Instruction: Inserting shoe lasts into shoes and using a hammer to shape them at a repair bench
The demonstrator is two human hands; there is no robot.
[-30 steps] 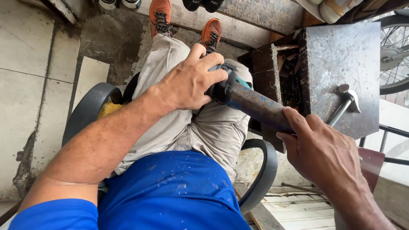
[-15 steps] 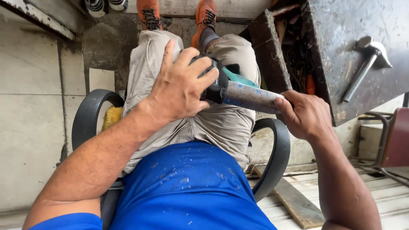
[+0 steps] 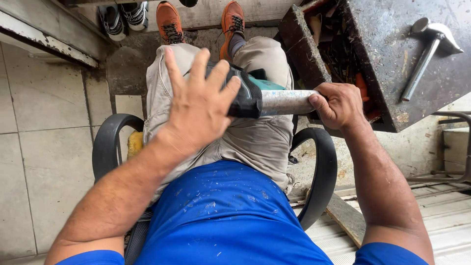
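While the right hand (image 3: 338,105) grips the stiff, likely heavy metal pipe (image 3: 287,102) with fingers wrapped shut, the left hand (image 3: 198,105) presses spread fingers flat on its black cap (image 3: 245,95)

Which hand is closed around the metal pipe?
The right hand, fist wrapped round the metal pipe; the left hand lies open-fingered over its black end.

The floor (image 3: 44,162) is laid with pale grey tiles, stained and worn, with dark joints. A raised concrete ledge (image 3: 49,34) runs along the upper left. A black chair with curved armrests (image 3: 105,147) stands on the tiles. To the right stands a rough, scarred metal workbench (image 3: 392,64), with a hammer (image 3: 424,54) lying on top. Pale wooden boards (image 3: 441,216) lie at lower right. Even daylight falls on everything.
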